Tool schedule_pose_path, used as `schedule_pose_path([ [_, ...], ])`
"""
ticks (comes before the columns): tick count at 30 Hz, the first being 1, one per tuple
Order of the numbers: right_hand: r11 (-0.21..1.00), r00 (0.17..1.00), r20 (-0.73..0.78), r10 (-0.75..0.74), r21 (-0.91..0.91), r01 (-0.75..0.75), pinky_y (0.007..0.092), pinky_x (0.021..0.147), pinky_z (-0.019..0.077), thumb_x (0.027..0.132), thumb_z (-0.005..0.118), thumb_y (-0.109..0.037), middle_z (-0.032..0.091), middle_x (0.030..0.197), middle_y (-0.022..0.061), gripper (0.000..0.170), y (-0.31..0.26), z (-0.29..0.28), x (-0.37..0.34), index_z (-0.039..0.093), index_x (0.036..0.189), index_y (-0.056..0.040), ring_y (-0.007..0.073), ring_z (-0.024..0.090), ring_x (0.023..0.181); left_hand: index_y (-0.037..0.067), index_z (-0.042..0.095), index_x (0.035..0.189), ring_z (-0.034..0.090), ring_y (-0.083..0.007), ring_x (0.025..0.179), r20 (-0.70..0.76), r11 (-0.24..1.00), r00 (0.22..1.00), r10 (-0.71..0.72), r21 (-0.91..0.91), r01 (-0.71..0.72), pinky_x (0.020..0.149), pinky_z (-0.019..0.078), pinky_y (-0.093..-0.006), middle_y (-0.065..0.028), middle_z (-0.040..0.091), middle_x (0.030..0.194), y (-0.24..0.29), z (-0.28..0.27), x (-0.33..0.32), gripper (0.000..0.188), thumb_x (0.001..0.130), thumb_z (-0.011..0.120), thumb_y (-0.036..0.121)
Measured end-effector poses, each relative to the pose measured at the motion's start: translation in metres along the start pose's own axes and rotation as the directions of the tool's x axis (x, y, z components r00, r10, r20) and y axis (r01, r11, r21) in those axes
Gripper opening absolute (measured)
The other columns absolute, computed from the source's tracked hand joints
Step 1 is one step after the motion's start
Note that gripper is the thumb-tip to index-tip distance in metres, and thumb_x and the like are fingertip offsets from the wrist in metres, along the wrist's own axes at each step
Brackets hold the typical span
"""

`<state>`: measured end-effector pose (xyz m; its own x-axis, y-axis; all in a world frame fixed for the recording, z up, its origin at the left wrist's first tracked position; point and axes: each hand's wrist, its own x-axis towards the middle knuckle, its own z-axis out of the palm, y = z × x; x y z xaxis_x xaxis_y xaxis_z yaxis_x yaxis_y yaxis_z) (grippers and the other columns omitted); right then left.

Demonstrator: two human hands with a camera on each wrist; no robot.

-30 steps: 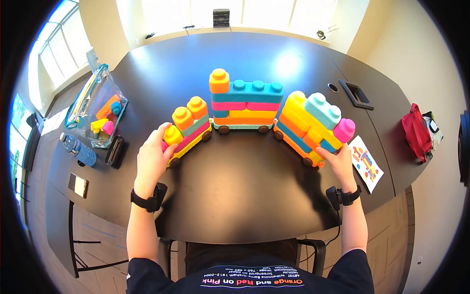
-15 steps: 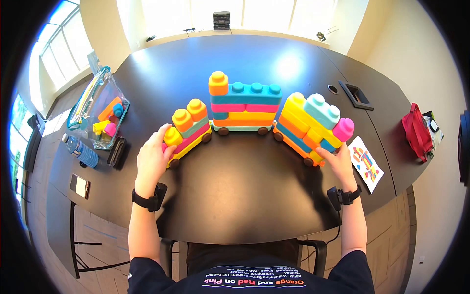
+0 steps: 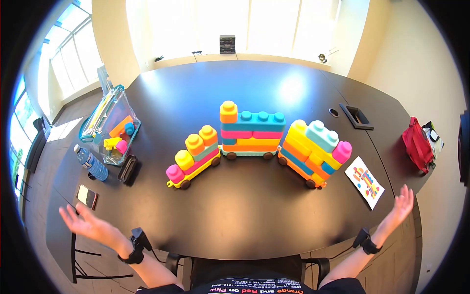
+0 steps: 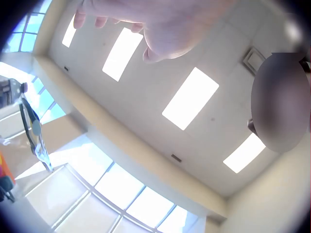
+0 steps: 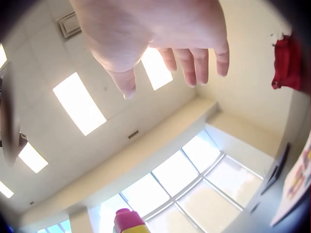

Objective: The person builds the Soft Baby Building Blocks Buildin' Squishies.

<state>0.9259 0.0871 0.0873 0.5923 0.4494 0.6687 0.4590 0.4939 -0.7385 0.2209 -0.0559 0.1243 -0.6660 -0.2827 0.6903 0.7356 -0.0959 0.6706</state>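
A toy train of building blocks stands in an arc on the dark table. Its left wagon steps up from a pink block through yellow to orange. Teal, pink and orange blocks form the middle wagon, topped by one tall orange block. The right wagon is orange, yellow and blue with a pink block at its outer end. Both hands are off the train, raised and spread wide, with nothing in them. My left hand is near a phone-like flat object; my right hand is beside a printed picture sheet.
At the left stand a clear zip bag with several loose blocks, a water bottle and a dark case. A red bag lies at the right edge, near a table socket box.
Both hands have let go of the train's two end wagons and swung outward and back toward the body, palms turned up. The wagons keep their arc; the head view has tilted upward.
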Motion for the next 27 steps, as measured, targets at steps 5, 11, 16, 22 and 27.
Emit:
schedule_pose_path([
  [5, 0.98, 0.906, -0.376, -0.198, -0.091, 0.176, 0.0416, 0.125, 0.0316, 0.109, 0.06, -0.024, 0.054, 0.156, 0.0183, 0.051, -0.03, -0.032, 0.003, 0.047, 0.148, 0.0057, 0.0268, 0.047, 0.149, -0.002, 0.039, 0.154, 0.038, -0.0315, 0.152, -0.265, 0.998, 0.963, 0.052, -0.015, -0.058, 0.121, 0.0397, -0.0471, -0.0171, 0.038, 0.163, 0.012, -0.024, 0.016, 0.055, 0.109, 0.06, 0.02],
  [11, 0.925, 0.794, -0.476, -0.377, -0.23, 0.302, 0.0454, 0.128, 0.0274, 0.109, 0.059, -0.02, 0.052, 0.157, 0.0205, 0.047, -0.073, -0.009, -0.015, 0.048, 0.145, 0.0074, 0.0282, 0.045, 0.15, 0.006, 0.038, 0.152, 0.035, -0.0323, 0.153, -0.392, 0.913, 0.88, 0.27, -0.187, -0.363, 0.121, 0.0368, -0.0546, -0.0166, 0.036, 0.164, 0.017, -0.024, 0.023, 0.049, 0.109, 0.059, 0.019],
  [16, 0.874, 0.694, -0.533, -0.484, -0.254, 0.413, 0.0468, 0.129, 0.0245, 0.107, 0.061, -0.02, 0.049, 0.159, 0.0231, 0.051, -0.081, -0.002, -0.017, 0.05, 0.147, 0.0107, 0.0318, 0.042, 0.152, 0.009, 0.03, 0.157, 0.032, -0.0321, 0.156, -0.426, 0.919, 0.877, 0.222, -0.208, -0.334, 0.125, 0.0288, -0.0546, -0.0151, 0.031, 0.169, 0.017, -0.012, 0.01, 0.055, 0.11, 0.055, 0.021],
  [22, 0.901, 0.718, -0.545, -0.432, -0.216, 0.377, 0.048, 0.129, 0.0232, 0.106, 0.062, -0.018, 0.048, 0.16, 0.0235, 0.052, -0.086, -0.002, -0.02, 0.05, 0.147, 0.0115, 0.0323, 0.04, 0.153, 0.012, 0.025, 0.161, 0.025, -0.0314, 0.159, -0.364, 0.937, 0.916, 0.168, -0.231, -0.264, 0.127, 0.0231, -0.0571, -0.012, 0.026, 0.172, 0.004, -0.002, 0.002, 0.06, 0.11, 0.054, 0.022],
  [27, 0.885, 0.707, -0.535, -0.463, -0.228, 0.407, 0.0478, 0.129, 0.0236, 0.107, 0.06, -0.017, 0.047, 0.161, 0.0228, 0.051, -0.067, -0.003, -0.014, 0.049, 0.148, 0.0106, 0.0318, 0.039, 0.154, 0.012, 0.024, 0.162, 0.027, -0.0315, 0.159, -0.39, 0.943, 0.909, 0.148, -0.221, -0.249, 0.126, 0.0249, -0.0563, -0.0121, 0.026, 0.172, 0.013, -0.001, 0.0, 0.062, 0.11, 0.054, 0.026],
])
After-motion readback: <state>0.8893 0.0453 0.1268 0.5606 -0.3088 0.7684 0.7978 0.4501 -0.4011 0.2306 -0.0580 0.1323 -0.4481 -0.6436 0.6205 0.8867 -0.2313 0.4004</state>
